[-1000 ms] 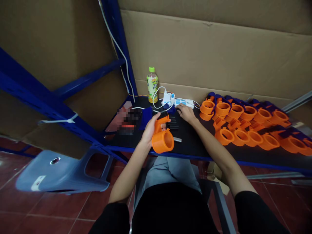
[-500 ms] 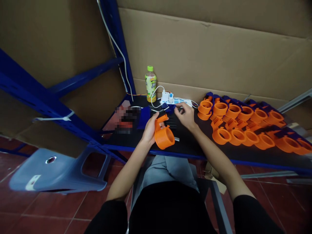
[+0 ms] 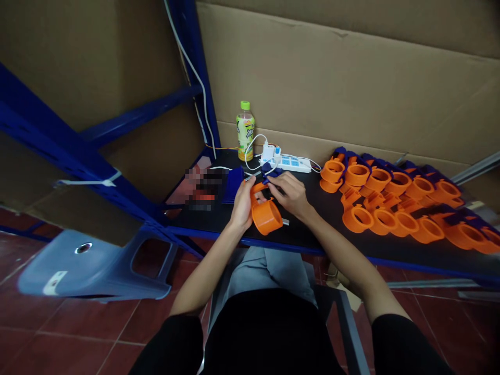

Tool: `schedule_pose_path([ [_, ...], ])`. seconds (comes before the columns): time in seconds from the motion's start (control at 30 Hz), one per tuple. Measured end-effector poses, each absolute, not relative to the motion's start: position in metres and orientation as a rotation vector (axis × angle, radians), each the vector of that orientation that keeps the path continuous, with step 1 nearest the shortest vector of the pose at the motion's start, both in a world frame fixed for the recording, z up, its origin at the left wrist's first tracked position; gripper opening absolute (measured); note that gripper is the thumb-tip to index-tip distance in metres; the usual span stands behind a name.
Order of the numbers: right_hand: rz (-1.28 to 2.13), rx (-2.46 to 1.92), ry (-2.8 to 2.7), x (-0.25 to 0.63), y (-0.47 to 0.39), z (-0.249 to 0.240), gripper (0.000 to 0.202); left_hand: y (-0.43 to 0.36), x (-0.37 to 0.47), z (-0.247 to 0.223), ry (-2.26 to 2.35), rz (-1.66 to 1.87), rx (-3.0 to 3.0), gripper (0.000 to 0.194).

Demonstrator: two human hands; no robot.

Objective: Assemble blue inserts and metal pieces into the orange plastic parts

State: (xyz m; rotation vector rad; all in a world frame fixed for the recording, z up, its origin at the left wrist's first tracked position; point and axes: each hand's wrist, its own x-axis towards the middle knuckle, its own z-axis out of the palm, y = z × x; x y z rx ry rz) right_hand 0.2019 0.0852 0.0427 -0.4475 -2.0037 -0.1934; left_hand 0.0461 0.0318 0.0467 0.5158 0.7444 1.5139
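Note:
My left hand (image 3: pixel 241 207) is closed around an orange plastic holder (image 3: pixel 267 217) with a wide open ring at its lower end. The ring faces up and toward me, just above the shelf's front edge. Fingers of my right hand (image 3: pixel 289 191) are pinched at the holder's upper end, on a small dark blue piece (image 3: pixel 265 182) that seems to touch the orange arm. My fingers partly hide it. Just behind lies another dark blue part (image 3: pixel 272 170). Left of my left hand rests a flat blue stack (image 3: pixel 233 186).
Rows of orange ring holders (image 3: pixel 385 221), some with blue parts, fill the right of the black shelf (image 3: pixel 312 234). A power strip (image 3: pixel 292 163) with white cables and a drink bottle (image 3: pixel 246 133) stand behind. A blue rack post (image 3: pixel 66 138) and stool (image 3: pixel 89 265) are at left.
My right hand has moved left and toward me, bringing the small blue piece up to the orange holder's top end. My left hand keeps holding the holder. The view has shifted slightly.

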Motion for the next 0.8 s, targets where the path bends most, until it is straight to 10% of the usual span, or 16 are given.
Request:
schedule_pose_path([
  [0.8,-0.126,-0.45,-1.934,0.196,0.077,0.026,0.024,0.02,0.047,0.05,0.789,1.636,0.841,0.045],
])
